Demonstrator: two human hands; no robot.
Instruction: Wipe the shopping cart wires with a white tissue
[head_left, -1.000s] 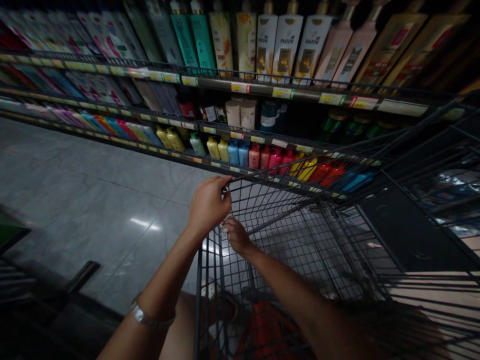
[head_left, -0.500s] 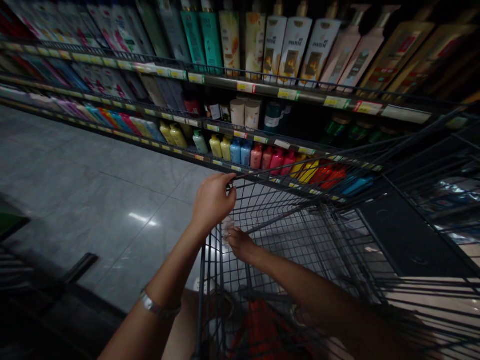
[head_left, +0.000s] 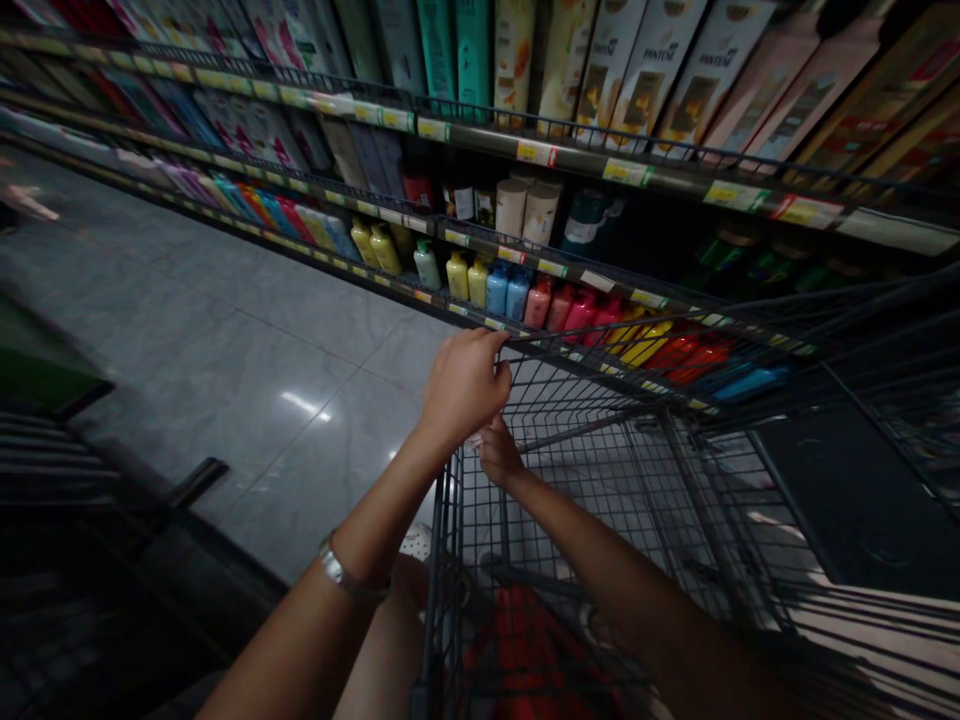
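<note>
My left hand (head_left: 466,385), with a silver band on its wrist, is closed on the corner of the dark wire shopping cart (head_left: 577,490). Just below and right of it is my right hand (head_left: 498,452), inside the cart's wire side, its fingers closed round something pale and small that I cannot make out. The left hand partly covers the right hand's fingertips. Through the cart's mesh a red thing (head_left: 525,640) shows near the bottom of the view.
Shelves of bottles (head_left: 634,70) run across the top, with small coloured bottles (head_left: 517,292) on the lowest one. Grey floor (head_left: 225,320) lies left of the cart. A dark panel (head_left: 847,480) is on the cart's right. Part of another person's hand (head_left: 30,203) shows at the far left.
Both hands and the cart appear further right in view, and the shelves have shifted right. My right hand has moved up closer under my left hand. Another person's hand has appeared at the left edge.
</note>
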